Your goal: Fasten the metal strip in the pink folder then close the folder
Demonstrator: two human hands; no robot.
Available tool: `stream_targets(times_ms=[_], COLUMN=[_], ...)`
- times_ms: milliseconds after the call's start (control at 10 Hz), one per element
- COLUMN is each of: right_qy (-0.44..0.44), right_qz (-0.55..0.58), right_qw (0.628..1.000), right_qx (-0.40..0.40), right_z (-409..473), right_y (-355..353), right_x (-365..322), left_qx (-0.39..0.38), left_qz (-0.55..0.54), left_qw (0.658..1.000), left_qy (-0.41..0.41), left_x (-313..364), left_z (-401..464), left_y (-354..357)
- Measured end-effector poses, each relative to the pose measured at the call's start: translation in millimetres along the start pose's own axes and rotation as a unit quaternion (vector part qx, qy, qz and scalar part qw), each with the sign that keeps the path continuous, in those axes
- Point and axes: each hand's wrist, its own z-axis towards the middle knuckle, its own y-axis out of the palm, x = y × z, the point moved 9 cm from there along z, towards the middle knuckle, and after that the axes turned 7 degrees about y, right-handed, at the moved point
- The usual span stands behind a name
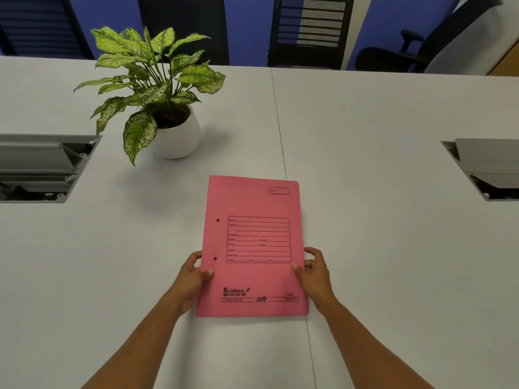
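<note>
Two bare forearms reach forward from the bottom edge over a pale grey table [393, 248]. Between the hands lies the pink folder [252, 276], closed, front cover up, held by its two long edges. The left hand [193, 279] grips the left edge, thumb pressed on the cover just below the lower of two punched holes, fingers curled under the edge. The right hand [316, 273] grips the right edge in the same way, thumb on top of the cover near the printed form box, fingers wrapped around the side. Whether the folder rests flat on the table or is lifted slightly cannot be told. The metal strip does not show, since the cover is shut over the inside.

Beyond the left hand, well apart from the folder, a leafy potted plant [157, 80] stands in a round white pot [179, 136]. Further out to each side, an open cable hatch is set into the table: one far left of the left hand [42, 169], one far right of the right hand [486, 169]. Past the table's far edge stand dark office chairs [309, 29] against blue partitions.
</note>
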Motion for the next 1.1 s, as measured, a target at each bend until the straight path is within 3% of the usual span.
stream_targets(times_ms=[200, 400, 600, 800, 1100], right_qy=[-0.05, -0.072, -0.071, -0.109, -0.181], right_qz=[-0.044, -0.081, -0.159, -0.333, -0.419], right_qw=[0.998, 0.993, 0.984, 0.935, 0.884], right_qx=[0.013, 0.049, 0.048, 0.056, 0.101], right_z=[38.4, 74.1, 99.2, 109.4, 83.7], right_y=[19.5, 36.8, 53.2, 62.6, 56.0], right_x=[-46.4, -69.6, -75.7, -79.3, -81.0], left_qx=[0.064, 0.108, 0.124, 0.133, 0.185], left_qz=[0.054, 0.202, 0.32, 0.46, 0.563], left_qw=[0.996, 0.971, 0.933, 0.87, 0.789], left_qy=[0.02, 0.064, 0.112, 0.119, 0.159], left_x=[26.9, 55.8, 81.0, 87.6, 90.3], left_z=[47.7, 82.7, 106.6, 117.5, 82.4], left_y=[-13.3, -18.5, -13.7, -8.0, -5.4])
